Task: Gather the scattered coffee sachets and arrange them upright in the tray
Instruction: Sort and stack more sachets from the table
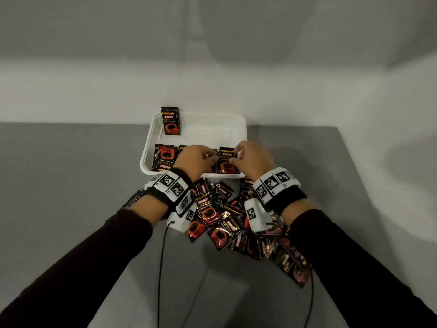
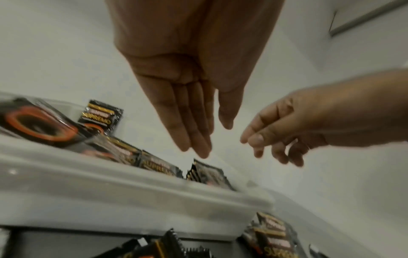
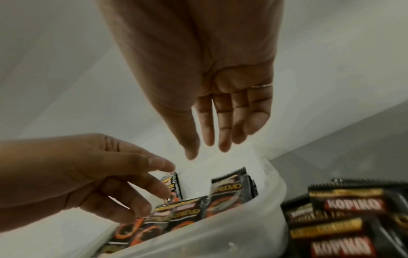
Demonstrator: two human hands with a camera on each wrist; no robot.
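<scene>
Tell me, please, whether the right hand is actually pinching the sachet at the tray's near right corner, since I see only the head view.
Observer: No. In the right wrist view the right hand hangs with straight fingers above that sachet, apart from it.
Operator: And the left hand?
Observer: The left wrist view shows the left hand with straight fingers too, holding nothing, above the tray.
Operator: Is that corner sachet alone?
Observer: No. The left wrist view shows several serrated top edges standing together there.
</scene>
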